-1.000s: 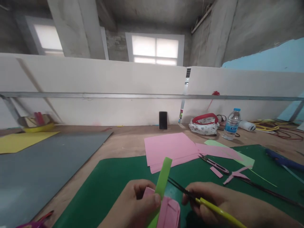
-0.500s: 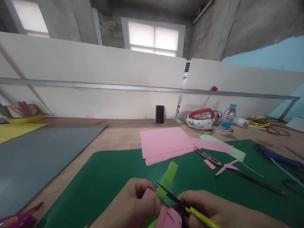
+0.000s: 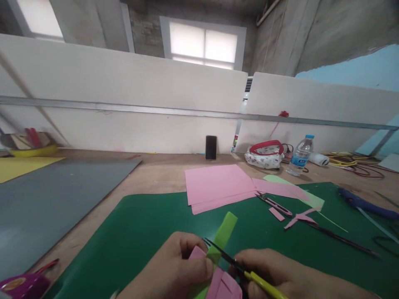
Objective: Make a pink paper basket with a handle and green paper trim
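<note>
My left hand (image 3: pixel 182 265) pinches a green paper strip (image 3: pixel 227 230) together with a folded pink paper piece (image 3: pixel 223 285), thumb on top. The strip's free end sticks up and to the right past my thumb. My right hand (image 3: pixel 269 270) is closed round the yellow handles of a pair of scissors (image 3: pixel 229 258). Their dark blades point left and lie across the green strip just above my left thumb. Whether the blades have cut into the strip I cannot tell. The lower part of the pink piece runs out of the picture.
A green mat (image 3: pixel 149 232) lies under my hands. Beyond are pink sheets (image 3: pixel 218 185), thread snips (image 3: pixel 276 204), pink scraps (image 3: pixel 301 217) and tweezers (image 3: pixel 346 241). A blue glue gun (image 3: pixel 364 203) lies right; a phone (image 3: pixel 211 147), pouch (image 3: pixel 264 154) and water bottle (image 3: pixel 301 155) stand behind.
The scissor blades look a little more closed across the green strip. Both hands keep nearly the same place, and the whole view has shifted slightly.
</note>
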### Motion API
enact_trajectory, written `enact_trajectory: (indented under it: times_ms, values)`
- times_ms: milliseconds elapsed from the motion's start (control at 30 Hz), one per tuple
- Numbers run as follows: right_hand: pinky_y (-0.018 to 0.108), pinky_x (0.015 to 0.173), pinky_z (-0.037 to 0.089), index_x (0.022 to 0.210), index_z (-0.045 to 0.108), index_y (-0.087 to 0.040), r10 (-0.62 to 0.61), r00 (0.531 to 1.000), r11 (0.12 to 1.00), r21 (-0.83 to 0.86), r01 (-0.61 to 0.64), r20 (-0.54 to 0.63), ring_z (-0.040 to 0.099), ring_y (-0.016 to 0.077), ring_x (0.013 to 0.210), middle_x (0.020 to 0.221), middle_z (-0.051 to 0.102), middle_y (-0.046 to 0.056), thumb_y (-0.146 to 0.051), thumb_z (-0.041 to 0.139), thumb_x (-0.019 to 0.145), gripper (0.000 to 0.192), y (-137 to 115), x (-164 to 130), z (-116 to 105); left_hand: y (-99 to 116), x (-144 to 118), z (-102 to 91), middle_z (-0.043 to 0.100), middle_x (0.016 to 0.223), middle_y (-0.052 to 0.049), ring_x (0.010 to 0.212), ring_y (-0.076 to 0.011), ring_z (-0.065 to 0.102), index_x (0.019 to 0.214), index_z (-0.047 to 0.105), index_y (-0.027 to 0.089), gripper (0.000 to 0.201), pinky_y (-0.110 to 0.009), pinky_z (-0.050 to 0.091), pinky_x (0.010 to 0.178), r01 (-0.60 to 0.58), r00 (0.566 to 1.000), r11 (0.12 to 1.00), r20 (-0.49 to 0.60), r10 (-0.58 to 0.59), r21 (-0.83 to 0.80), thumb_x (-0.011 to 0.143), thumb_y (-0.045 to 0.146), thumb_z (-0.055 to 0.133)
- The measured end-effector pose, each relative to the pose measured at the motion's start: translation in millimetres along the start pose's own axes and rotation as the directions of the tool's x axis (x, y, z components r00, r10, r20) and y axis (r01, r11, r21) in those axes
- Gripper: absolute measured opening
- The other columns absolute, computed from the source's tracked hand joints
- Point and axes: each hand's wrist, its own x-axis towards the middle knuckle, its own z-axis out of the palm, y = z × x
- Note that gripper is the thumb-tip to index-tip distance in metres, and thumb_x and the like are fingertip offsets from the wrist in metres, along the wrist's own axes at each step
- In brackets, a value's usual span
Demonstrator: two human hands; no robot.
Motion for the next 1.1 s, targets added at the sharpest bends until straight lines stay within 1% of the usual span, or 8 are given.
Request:
enact_trajectory:
  times_ms: [200, 300, 400, 567, 700, 833, 933, 1100]
  values:
    - [0.035, 0.099, 0.041, 0.121, 0.063, -0.016, 0.013, 1.0, 0.999, -0.031, -0.014, -0.02, 0.051, 0.0323, 0.117, 0.123, 0.059, 0.012, -0.075, 0.05, 0.077, 0.075, 6.3, 2.3, -0.2, 3.5, -0.3, 1.5, 0.035, 0.045, 0.01, 0.048, -0.0077, 0.029, 0.048, 0.048, 0.02, 0.015, -0.025, 0.019, 0.049, -0.007, 1.0, 1.0, 0.015, 0.007, 0.024, 0.053, 0.022, 0.061]
    - [0.034, 0.097, 0.043, 0.123, 0.062, -0.017, -0.041, 0.999, 0.999, -0.025, 0.041, -0.019, 0.054, 0.0308, 0.115, 0.123, 0.061, 0.013, -0.074, 0.049, 0.079, 0.073, 4.7, 3.6, 0.9, 5.2, 0.7, -0.3, 0.029, 0.044, 0.01, 0.048, -0.0076, 0.024, 0.046, 0.046, 0.02, 0.015, -0.025, 0.015, 0.048, -0.007, 1.0, 0.997, 0.024, 0.005, 0.083, 0.051, 0.02, 0.06]
    - [0.03, 0.094, 0.044, 0.123, 0.063, -0.017, -0.108, 0.993, 0.993, -0.062, 0.104, -0.051, 0.057, 0.0276, 0.111, 0.119, 0.064, 0.012, -0.073, 0.046, 0.082, 0.071, 2.1, 3.6, 2.6, 6.8, 0.2, -0.4, 0.032, 0.047, 0.009, 0.05, -0.0086, 0.028, 0.05, 0.05, 0.019, 0.011, -0.025, 0.019, 0.049, -0.003, 1.0, 0.995, 0.002, 0.003, 0.095, 0.051, 0.02, 0.061]
    - [0.029, 0.078, 0.048, 0.108, 0.07, -0.013, -0.156, 0.98, 0.984, -0.109, 0.143, -0.121, 0.058, 0.0245, 0.089, 0.096, 0.066, 0.01, -0.083, 0.042, 0.075, 0.082, 2.6, 10.6, 6.9, 7.4, -3.2, 3.8, 0.037, 0.047, 0.009, 0.049, -0.0088, 0.033, 0.047, 0.049, 0.019, 0.015, -0.025, 0.025, 0.051, 0.0, 1.0, 1.0, 0.005, 0.0, 0.026, 0.052, 0.022, 0.063]
    - [0.023, 0.061, 0.042, 0.094, 0.069, -0.012, -0.221, 0.972, 0.974, -0.059, 0.217, -0.082, 0.05, 0.0155, 0.067, 0.076, 0.058, 0.003, -0.086, 0.045, 0.07, 0.081, 5.9, 20.2, 8.1, 4.7, -1.9, 2.2, 0.042, 0.048, 0.008, 0.05, -0.0092, 0.036, 0.051, 0.051, 0.019, 0.01, -0.025, 0.028, 0.052, 0.031, 1.0, 0.999, -0.006, -0.031, 0.028, 0.052, 0.019, 0.061]
    - [0.021, 0.056, 0.035, 0.088, 0.067, -0.012, -0.265, 0.96, 0.962, -0.097, 0.257, -0.086, 0.044, 0.0123, 0.063, 0.072, 0.052, 0.001, -0.082, 0.047, 0.072, 0.075, 12.4, 25.8, 6.8, 2.9, 1.6, -1.4, 0.043, 0.047, 0.008, 0.049, -0.0096, 0.036, 0.054, 0.052, 0.02, 0.011, -0.025, 0.026, 0.051, 0.026, 1.0, 0.999, 0.007, -0.027, 0.047, 0.052, 0.021, 0.063]
    - [0.02, 0.054, 0.033, 0.082, 0.066, -0.012, -0.286, 0.954, 0.953, -0.134, 0.272, -0.096, 0.043, 0.0118, 0.062, 0.07, 0.049, 0.0, -0.079, 0.048, 0.074, 0.07, 18.5, 28.7, 9.3, 3.7, 3.0, -2.5, 0.037, 0.046, 0.008, 0.049, -0.0097, 0.033, 0.047, 0.045, 0.021, 0.017, -0.025, 0.023, 0.05, -0.008, 0.998, 0.991, 0.055, 0.0, 0.133, 0.053, 0.023, 0.061]
    - [0.018, 0.05, 0.03, 0.08, 0.068, -0.013, -0.282, 0.954, 0.942, -0.218, 0.254, -0.106, 0.042, 0.0105, 0.059, 0.064, 0.049, -0.002, -0.069, 0.051, 0.078, 0.058, 22.0, 28.8, 6.4, 6.4, 2.8, -2.8, 0.036, 0.045, 0.008, 0.048, -0.0107, 0.034, 0.05, 0.05, 0.021, 0.013, -0.026, 0.021, 0.049, -0.02, 0.999, 0.963, 0.031, 0.012, 0.268, 0.055, 0.027, 0.06]
